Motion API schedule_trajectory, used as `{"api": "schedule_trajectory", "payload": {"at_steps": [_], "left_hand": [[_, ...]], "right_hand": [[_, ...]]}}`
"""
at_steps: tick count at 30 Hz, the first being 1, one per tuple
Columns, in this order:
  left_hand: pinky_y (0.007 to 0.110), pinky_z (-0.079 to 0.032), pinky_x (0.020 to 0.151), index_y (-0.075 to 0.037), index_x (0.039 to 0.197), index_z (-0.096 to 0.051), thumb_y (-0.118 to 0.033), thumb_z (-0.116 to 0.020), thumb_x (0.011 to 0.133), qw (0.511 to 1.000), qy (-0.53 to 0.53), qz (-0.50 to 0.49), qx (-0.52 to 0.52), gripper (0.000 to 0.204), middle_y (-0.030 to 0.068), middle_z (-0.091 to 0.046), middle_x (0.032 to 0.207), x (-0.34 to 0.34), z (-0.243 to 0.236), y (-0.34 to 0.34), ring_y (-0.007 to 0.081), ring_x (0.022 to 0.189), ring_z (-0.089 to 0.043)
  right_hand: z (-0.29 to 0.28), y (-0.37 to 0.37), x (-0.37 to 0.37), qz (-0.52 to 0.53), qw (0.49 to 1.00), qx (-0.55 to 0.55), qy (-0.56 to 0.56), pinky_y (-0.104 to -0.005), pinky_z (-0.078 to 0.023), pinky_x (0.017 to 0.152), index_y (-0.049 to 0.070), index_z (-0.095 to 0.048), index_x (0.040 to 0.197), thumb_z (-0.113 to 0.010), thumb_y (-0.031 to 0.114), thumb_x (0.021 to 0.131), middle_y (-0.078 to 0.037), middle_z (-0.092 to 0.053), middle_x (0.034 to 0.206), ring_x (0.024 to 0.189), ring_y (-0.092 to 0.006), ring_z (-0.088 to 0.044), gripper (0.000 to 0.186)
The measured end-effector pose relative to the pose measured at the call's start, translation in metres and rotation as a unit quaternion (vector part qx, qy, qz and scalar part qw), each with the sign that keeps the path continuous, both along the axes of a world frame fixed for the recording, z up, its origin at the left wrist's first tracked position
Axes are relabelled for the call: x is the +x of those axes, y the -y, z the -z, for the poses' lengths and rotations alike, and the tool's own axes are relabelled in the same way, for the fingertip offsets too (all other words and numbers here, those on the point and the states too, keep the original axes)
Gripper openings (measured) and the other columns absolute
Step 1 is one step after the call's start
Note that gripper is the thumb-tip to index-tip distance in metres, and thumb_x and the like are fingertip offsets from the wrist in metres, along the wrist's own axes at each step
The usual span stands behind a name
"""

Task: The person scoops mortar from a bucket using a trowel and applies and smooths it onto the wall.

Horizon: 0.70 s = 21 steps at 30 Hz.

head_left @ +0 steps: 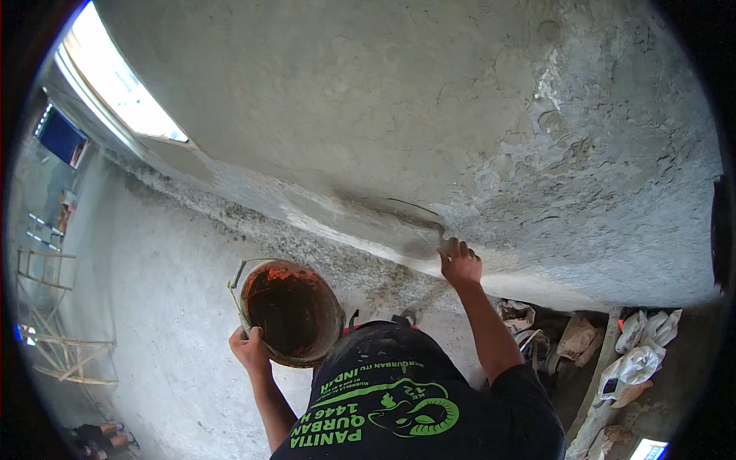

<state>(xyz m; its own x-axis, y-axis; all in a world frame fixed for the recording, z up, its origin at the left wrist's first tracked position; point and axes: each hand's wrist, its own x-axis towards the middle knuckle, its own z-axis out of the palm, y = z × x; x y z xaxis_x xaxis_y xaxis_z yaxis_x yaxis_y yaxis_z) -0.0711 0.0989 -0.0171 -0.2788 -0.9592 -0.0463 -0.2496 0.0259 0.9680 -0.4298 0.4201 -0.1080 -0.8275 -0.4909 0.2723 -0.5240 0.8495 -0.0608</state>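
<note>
Your right-hand fingers [452, 247] are curled shut around the handle of a trowel [420, 215], its thin blade laid flat against the grey plastered wall [368, 100] so the wet coat spreads evenly where smooth finish meets the rougher patch to the right. Your right hand [461, 264] is raised with the wrist cocked toward the wall and the forearm stretched up and out from your dark printed shirt [399, 399]. Your left hand [250, 346] grips the near rim of a rusty orange-brown bucket [294, 310], fingers closed over the edge, the elbow tucked low to keep the bucket close under the work; whether mortar remains inside is hard to tell in the dark interior. Crumpled sacks [636, 356] lie at the wall's foot on the right, and a wooden ladder frame [54, 322] stands well apart on the left.
</note>
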Motion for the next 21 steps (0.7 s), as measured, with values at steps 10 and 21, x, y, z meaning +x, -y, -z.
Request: {"api": "schedule_trajectory", "payload": {"at_steps": [10,21], "left_hand": [[0.026,-0.027,0.049,-0.002,0.061,-0.046,-0.002,-0.055,0.075,1.0,0.009,0.003,-0.013,0.017,-0.0065,-0.042,0.058,0.01,0.014,-0.001,0.0043,0.053,-0.035],[0.027,-0.026,0.048,-0.002,0.06,-0.045,-0.002,-0.054,0.074,1.0,0.0,0.021,-0.016,0.017,-0.0065,-0.041,0.058,0.018,0.007,0.017,0.004,0.054,-0.034]], "right_hand": [[0.028,-0.048,0.038,-0.032,0.982,-0.17,0.075,-0.0506,-0.056,0.065,0.008,-0.055,0.113,-0.068,0.029,0.089,-0.018,-0.068,0.092,0.078,-0.0392,-0.069,0.035],[0.064,-0.015,0.039,0.113,0.98,-0.094,0.132,-0.0574,-0.053,0.067,0.01,-0.051,0.114,-0.058,0.04,0.095,-0.021,-0.067,0.095,0.08,-0.0447,-0.067,0.036]]}}
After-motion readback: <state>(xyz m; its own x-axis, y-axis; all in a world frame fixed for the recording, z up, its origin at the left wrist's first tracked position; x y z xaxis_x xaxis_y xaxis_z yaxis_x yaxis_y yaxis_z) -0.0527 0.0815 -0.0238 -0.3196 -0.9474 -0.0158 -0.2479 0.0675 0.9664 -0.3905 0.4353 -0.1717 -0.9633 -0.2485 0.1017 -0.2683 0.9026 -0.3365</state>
